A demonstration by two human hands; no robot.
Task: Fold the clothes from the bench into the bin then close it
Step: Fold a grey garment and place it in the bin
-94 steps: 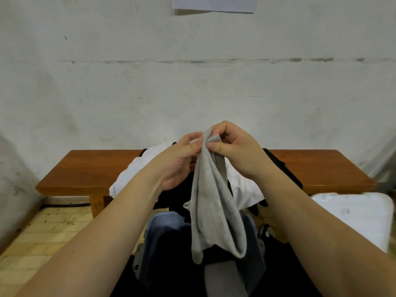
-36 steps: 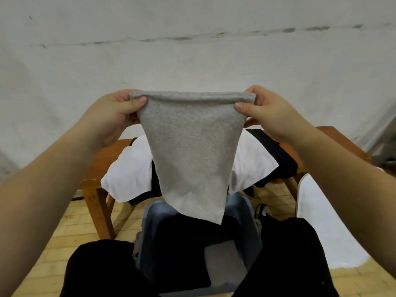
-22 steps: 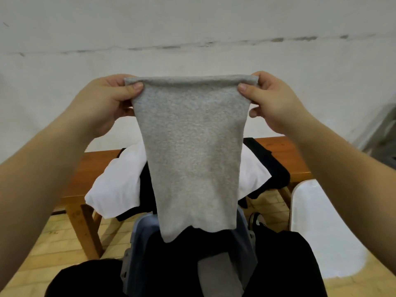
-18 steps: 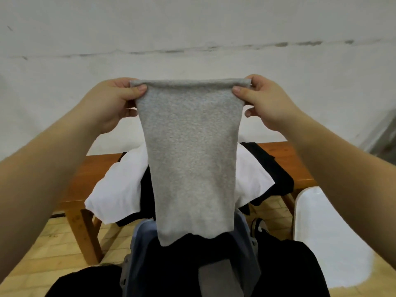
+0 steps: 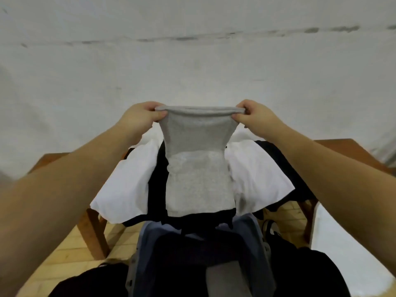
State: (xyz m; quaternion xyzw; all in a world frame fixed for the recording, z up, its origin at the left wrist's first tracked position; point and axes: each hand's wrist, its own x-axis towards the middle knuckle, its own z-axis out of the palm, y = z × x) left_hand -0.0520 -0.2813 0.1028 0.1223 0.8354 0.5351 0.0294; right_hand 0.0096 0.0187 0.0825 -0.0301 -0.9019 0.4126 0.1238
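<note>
A grey knit garment [image 5: 198,168] is stretched between my hands over the bench. My left hand [image 5: 140,117] pinches its top left corner and my right hand [image 5: 254,115] pinches its top right corner. Its lower part lies on the pile of white clothes [image 5: 126,185] and black clothes [image 5: 157,183] on the brown wooden bench [image 5: 353,151]. Below, between my knees, stands the open blue-grey bin [image 5: 250,228], with dark folded clothes and a grey piece [image 5: 225,279] inside. The white bin lid [image 5: 342,243] lies on the floor at the right.
A white wall rises right behind the bench. The floor is light wooden boards [image 5: 64,254]. The bench legs [image 5: 94,232] stand left and right of the bin. A dark shoe [image 5: 269,228] shows beside the bin's right edge.
My hands have moved the grey garment forward and down, from hanging in the air in front of me to lying with its lower part on the pile on the bench.
</note>
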